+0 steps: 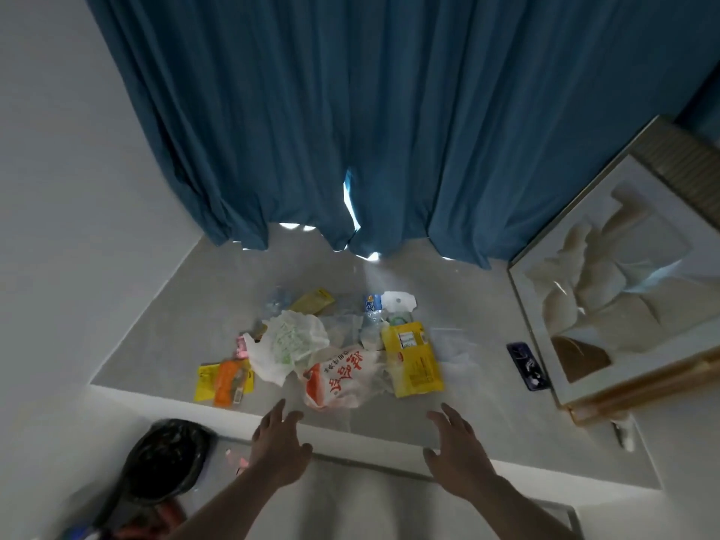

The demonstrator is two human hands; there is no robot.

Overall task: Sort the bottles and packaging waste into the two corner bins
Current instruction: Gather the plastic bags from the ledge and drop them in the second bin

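The waste lies in one loose heap in the middle of the grey ledge [487,305], probably tipped out there so each piece can be seen and picked singly. At its near edge is a white bag with red lettering [339,378], nearest to both hands. Left of it sits a crumpled white bag with green print [290,341], and further left a yellow and orange wrapper [224,380] lies flat. To the right a large yellow packet [415,358] leans over the heap. Behind it a clear bottle with a blue label [372,305] lies on its side, with another clear bottle [278,298] at the far left of the heap; both are half buried, so the bags likely come off first.

The left hand [278,442] is spread, palm down, fingers apart, holding nothing and just short of the red-lettered bag. The right hand [456,446] is likewise spread and empty, hovering over bare ledge.

One black-lined bin [167,461] stands near left, below the ledge; the second bin is not in view. A dark phone [526,364] lies right, apart from the heap.
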